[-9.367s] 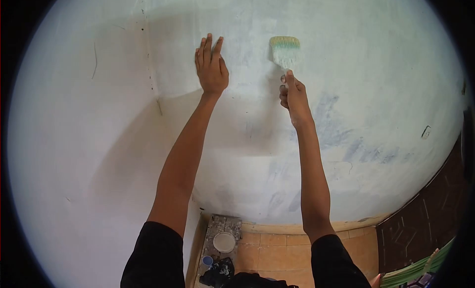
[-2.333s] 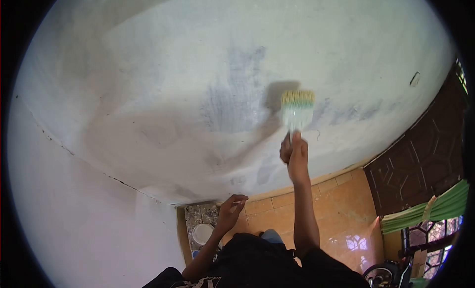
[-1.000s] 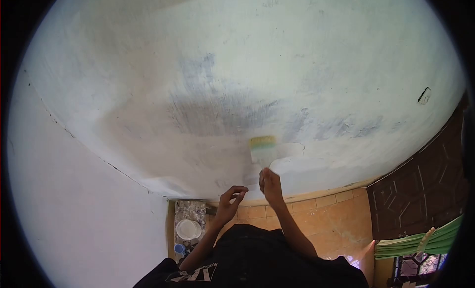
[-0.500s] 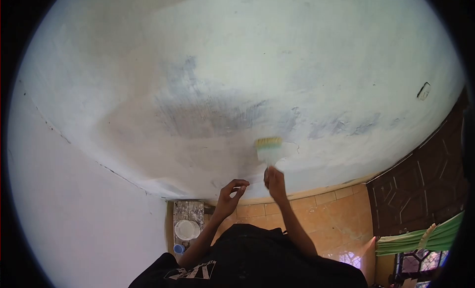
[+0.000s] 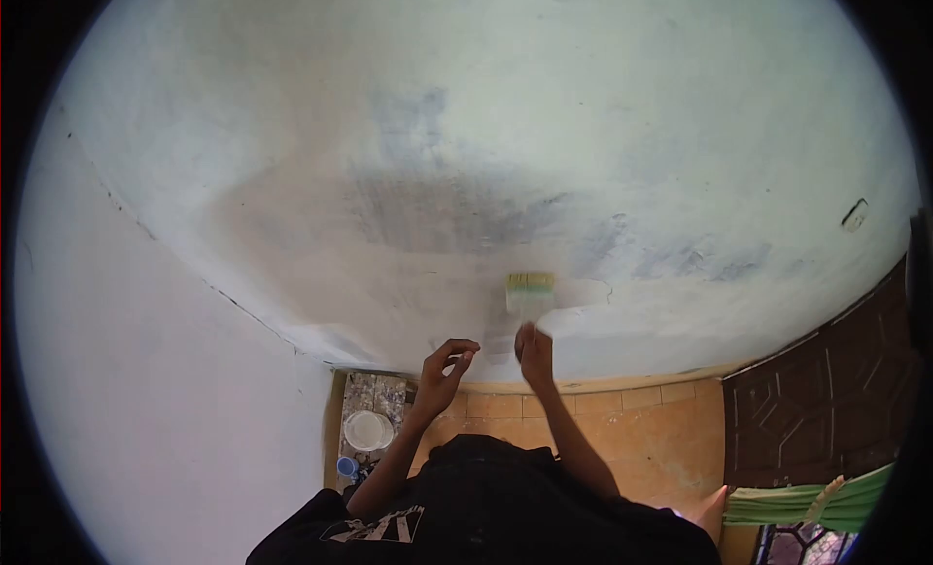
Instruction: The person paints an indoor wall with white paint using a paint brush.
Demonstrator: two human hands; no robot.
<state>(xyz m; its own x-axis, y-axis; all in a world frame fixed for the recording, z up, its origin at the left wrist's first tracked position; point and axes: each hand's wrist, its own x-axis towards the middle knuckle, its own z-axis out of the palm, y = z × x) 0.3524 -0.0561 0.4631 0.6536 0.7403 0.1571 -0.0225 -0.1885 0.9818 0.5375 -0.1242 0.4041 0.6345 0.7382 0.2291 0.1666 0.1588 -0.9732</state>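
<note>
My right hand [image 5: 535,356] is wrapped round the handle of a wide paintbrush [image 5: 530,293]. The brush points upward, its yellowish bristles over the wall [image 5: 418,293] and its pale ferrule just above my fingers. To the left, level with the brush handle, my left hand [image 5: 445,376] is raised with thumb and index fingertip brought together; nothing shows between them. Dark, streaky patches [image 5: 428,210] mark the wall above both hands, and whiter paint lies to the right of the brush.
At lower left, a paint-spattered bench [image 5: 374,390] carries a white bucket [image 5: 369,431] and a blue cup [image 5: 347,466]. Orange tiles [image 5: 622,439] cover the floor. On the right are a dark wooden door [image 5: 816,371] and a green curtain [image 5: 807,505]. A side wall [image 5: 175,400] meets this one at left.
The view has shifted, so the wall marks sit further right and the bench slightly higher. The brush stays in my right hand at nearly the same spot; my left hand has moved slightly left.
</note>
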